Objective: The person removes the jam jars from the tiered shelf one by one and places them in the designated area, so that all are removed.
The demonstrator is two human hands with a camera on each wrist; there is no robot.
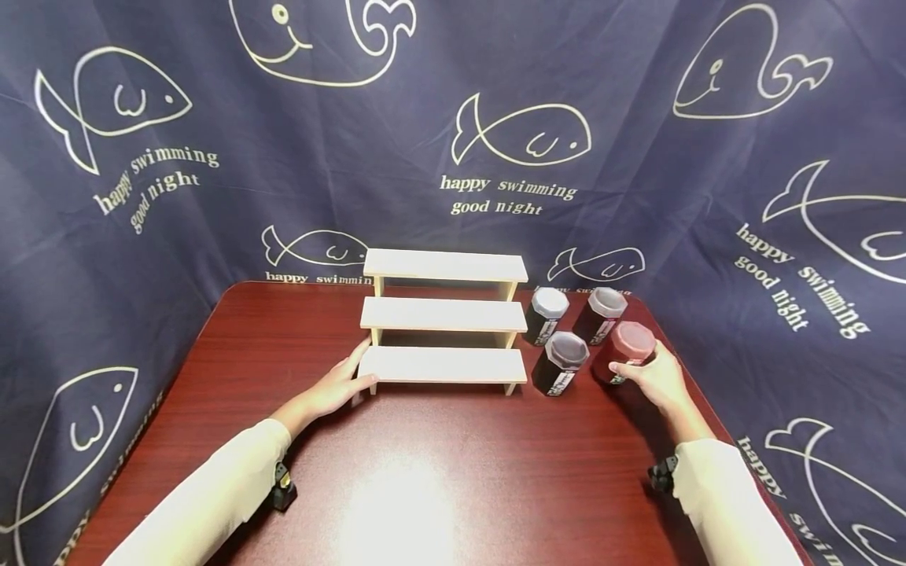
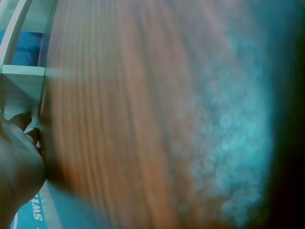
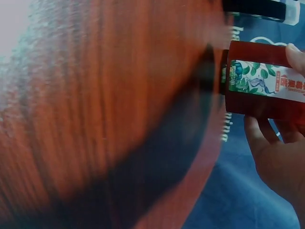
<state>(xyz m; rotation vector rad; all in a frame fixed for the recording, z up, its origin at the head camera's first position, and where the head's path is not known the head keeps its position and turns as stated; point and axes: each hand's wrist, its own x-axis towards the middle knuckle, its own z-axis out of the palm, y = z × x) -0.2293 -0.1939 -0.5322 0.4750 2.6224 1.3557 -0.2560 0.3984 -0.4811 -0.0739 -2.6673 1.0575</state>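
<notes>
My left hand [image 1: 336, 389] holds the left end of a three-tier step shelf [image 1: 442, 364], its thumb at the front edge of the lowest step. In the left wrist view that hand [image 2: 21, 164] lies against the shelf's pale end [image 2: 21, 90]. Farther right, my right hand [image 1: 661, 381] grips a red octagonal jar [image 1: 632, 342], which stands at the table's right side. In the right wrist view the jar [image 3: 262, 50] shows a white label with green leaves, with the thumb on one side and the fingers on the other.
Beside the shelf's right end stand a dark jar with a pale top [image 1: 548, 303], a grey-topped dark jar [image 1: 602, 314] and another dark jar [image 1: 562, 362] in front. The reddish-brown table [image 1: 495, 472] meets a blue fish-print curtain [image 1: 396, 173] at back and sides.
</notes>
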